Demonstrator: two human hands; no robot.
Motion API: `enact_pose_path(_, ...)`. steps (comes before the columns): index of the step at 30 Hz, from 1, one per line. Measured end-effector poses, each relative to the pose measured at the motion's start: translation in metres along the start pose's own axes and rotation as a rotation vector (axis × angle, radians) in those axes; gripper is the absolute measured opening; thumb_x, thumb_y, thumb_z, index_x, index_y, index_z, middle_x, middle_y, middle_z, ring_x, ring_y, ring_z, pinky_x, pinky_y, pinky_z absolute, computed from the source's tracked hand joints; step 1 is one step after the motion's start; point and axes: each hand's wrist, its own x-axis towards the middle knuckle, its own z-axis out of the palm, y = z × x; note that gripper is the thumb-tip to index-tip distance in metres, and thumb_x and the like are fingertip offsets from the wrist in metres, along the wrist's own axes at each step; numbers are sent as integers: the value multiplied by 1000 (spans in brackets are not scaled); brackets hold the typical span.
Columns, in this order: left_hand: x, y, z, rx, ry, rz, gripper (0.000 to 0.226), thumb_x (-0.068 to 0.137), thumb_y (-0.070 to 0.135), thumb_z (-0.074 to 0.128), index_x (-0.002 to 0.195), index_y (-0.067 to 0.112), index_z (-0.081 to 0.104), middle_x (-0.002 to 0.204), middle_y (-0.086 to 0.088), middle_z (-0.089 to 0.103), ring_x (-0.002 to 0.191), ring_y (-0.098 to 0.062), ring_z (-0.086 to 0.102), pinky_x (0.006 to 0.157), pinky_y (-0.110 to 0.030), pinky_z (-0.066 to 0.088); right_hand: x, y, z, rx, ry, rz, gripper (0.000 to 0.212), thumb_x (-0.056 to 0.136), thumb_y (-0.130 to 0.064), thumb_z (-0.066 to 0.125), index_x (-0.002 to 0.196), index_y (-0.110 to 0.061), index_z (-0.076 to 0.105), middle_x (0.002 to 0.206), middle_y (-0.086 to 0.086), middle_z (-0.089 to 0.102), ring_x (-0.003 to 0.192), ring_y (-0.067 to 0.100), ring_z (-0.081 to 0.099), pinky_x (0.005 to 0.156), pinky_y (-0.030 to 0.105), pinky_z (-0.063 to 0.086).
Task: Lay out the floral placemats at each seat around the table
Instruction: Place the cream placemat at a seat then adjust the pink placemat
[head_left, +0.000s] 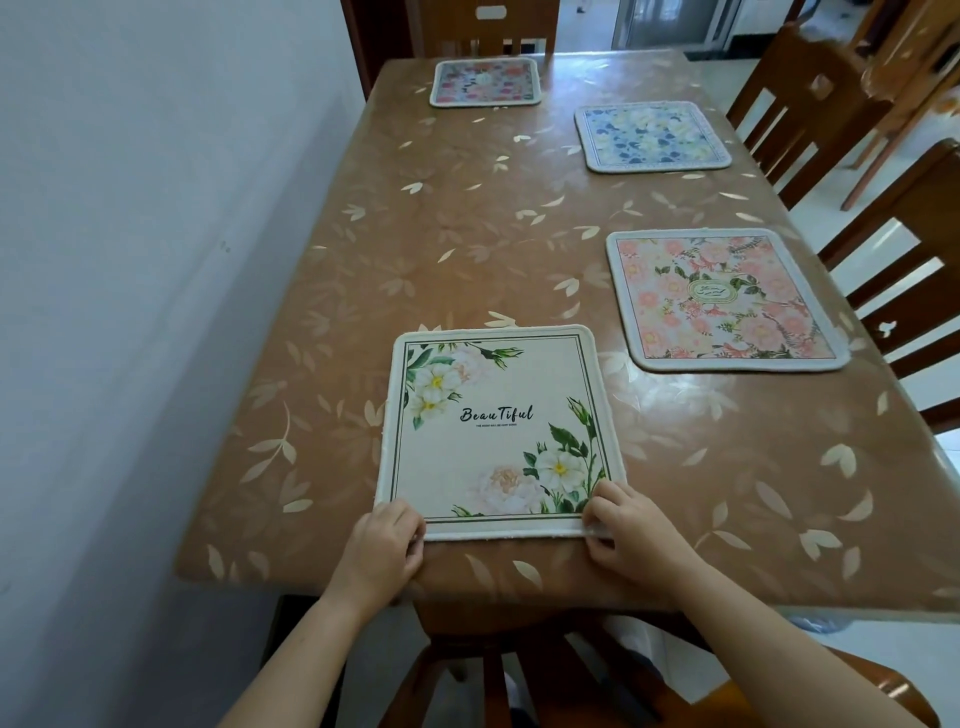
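A cream placemat (496, 431) with white flowers and the word "Beautiful" lies flat near the table's front edge. My left hand (387, 545) pinches its near left corner. My right hand (626, 532) pinches its near right corner. A pink floral placemat (722, 301) lies at the right side of the table. Farther back on the right is a blue floral placemat (652, 136). A red and pink floral placemat (485, 82) lies at the far end.
The table (441, 249) has a brown cover with pale leaf prints and stands against a white wall (130, 260) on the left. Wooden chairs stand at the far end (488, 26), along the right side (810, 109), and right below me (519, 670).
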Motion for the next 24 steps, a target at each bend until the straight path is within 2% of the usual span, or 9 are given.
enact_pose_path(6, -2, 3, 4, -16, 30, -58, 25, 59, -9, 72, 64, 7, 54, 65, -8, 56, 59, -26, 54, 54, -33, 43, 0, -5, 1, 10, 41, 24, 20, 53, 3, 73, 60, -6, 57, 65, 11, 59, 60, 30, 58, 56, 24, 38)
enact_pose_path(12, -3, 2, 7, -25, 33, -73, 25, 60, -8, 72, 65, 8, 53, 65, -7, 55, 61, -24, 53, 54, -35, 41, 0, -4, 4, 20, 43, 47, 15, 58, 3, 71, 63, -4, 58, 70, 14, 60, 66, 32, 58, 59, 28, 40)
enact_pose_path(15, -4, 1, 6, -31, 41, -84, 25, 61, -9, 72, 64, 7, 53, 65, -7, 55, 61, -24, 53, 55, -34, 40, -2, -6, 5, 12, 22, 22, 15, 58, 2, 70, 63, -4, 57, 70, 14, 59, 67, 32, 58, 57, 30, 44)
enact_pose_path(18, -4, 0, 6, -31, 49, -91, 25, 61, -8, 72, 65, 8, 53, 65, -6, 54, 61, -23, 53, 56, -32, 39, -3, -7, 6, 0, 28, -29, 20, 55, 3, 72, 62, -6, 55, 67, 12, 58, 61, 30, 57, 54, 25, 42)
enact_pose_path(24, -5, 2, 7, -10, 52, -91, 27, 58, -10, 73, 64, 8, 53, 65, -6, 55, 60, -25, 54, 54, -34, 42, -6, 2, 4, 7, 14, -65, 18, 61, 0, 70, 67, -8, 55, 72, 10, 58, 64, 28, 57, 54, 29, 47)
